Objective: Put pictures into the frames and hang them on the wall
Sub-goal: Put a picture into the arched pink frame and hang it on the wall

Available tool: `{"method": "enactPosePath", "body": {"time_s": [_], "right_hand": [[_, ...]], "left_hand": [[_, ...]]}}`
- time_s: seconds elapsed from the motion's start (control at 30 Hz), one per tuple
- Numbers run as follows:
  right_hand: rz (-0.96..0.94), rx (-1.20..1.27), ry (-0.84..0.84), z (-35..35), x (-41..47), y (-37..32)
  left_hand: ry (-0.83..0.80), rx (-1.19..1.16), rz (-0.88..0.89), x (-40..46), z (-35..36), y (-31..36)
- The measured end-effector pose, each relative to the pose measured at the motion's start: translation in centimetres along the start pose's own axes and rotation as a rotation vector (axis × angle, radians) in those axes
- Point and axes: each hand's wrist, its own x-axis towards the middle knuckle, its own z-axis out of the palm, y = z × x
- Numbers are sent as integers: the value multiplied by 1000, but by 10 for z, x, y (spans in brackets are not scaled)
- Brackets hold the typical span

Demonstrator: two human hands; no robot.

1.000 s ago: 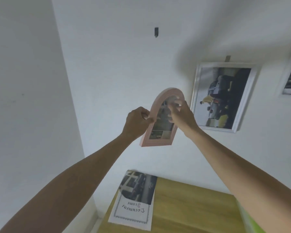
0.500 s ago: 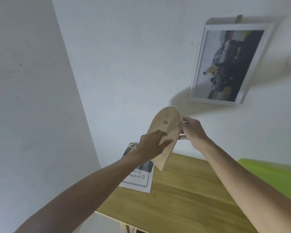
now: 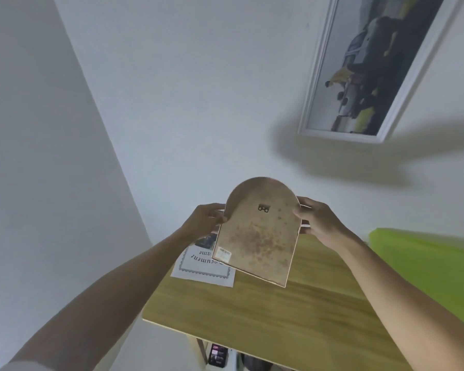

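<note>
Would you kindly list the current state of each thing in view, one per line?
Arched brown-backed picture frame: held above the table, back and hanger facing the camera.
Left hand: grips the frame's left edge.
Right hand: grips its right edge.
White-framed picture: hung on the wall.
Printed document sheet: flat on the wooden table.

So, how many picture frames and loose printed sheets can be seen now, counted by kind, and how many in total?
Arched frame held back-side up by the left hand and the right hand: 1
White frame hanging on the wall: 1
Printed sheet lying on the wooden table: 1
Total: 3
</note>
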Motion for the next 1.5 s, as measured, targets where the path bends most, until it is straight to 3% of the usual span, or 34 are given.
{"method": "enactPosePath", "body": {"time_s": [0.07, 0.27, 0.43, 0.57, 0.73, 0.93, 1.27, 1.5], "right_hand": [[-38, -114, 78, 4, 11, 12], [-284, -893, 197, 34, 32, 39], [-304, -1050, 156, 67, 54, 41], [-224, -1006, 195, 89, 64, 38], [15, -880, 156, 105, 81, 28], [178, -836, 28, 114, 92, 34], [256, -930, 52, 126, 107, 48], [323, -561, 128, 112, 93, 47]], "left_hand": [[5, -18, -3, 1, -2, -2], [18, 198, -98, 19, -9, -38], [2, 262, -107, 27, -16, -48], [16, 253, -104, 32, -23, -57], [50, 254, -73, 34, -26, -74], [-18, 260, -104, 29, -29, -99], [-50, 174, -229, 32, -23, -122], [-63, 72, -300, 40, -26, -132]]}}
